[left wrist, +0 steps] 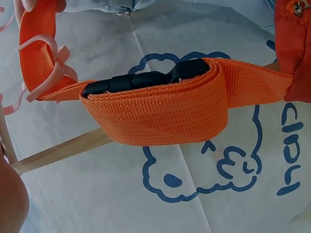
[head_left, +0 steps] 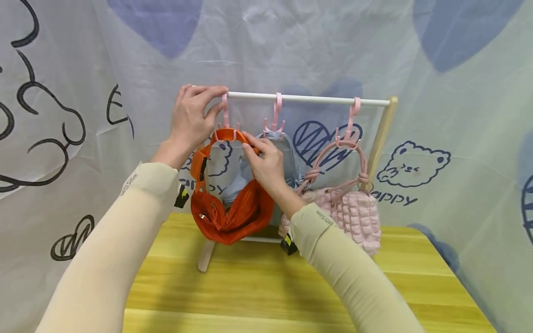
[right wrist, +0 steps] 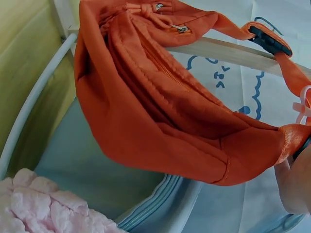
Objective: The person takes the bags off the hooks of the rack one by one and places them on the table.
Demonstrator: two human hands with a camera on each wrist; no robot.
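An orange waist bag (head_left: 233,217) hangs by its strap from the prongs of the leftmost pink hook (head_left: 226,113). At the rod's left end my left hand (head_left: 192,113) holds this hook near its top, fingers over the rod and thumb beside the stem. My right hand (head_left: 268,162) pinches the strap just right of the prongs. In the left wrist view, the folded orange strap (left wrist: 165,119) with its black buckle (left wrist: 146,81) crosses the middle. The bag's zipped body (right wrist: 160,107) fills much of the right wrist view.
A light blue backpack (head_left: 287,157) hangs behind on the middle pink hook (head_left: 276,113). To the right, a pink puffy handbag (head_left: 354,215) hangs from another pink hook (head_left: 351,120). The white rod (head_left: 316,98) joins wooden posts (head_left: 383,134) on a yellow wooden table (head_left: 258,286).
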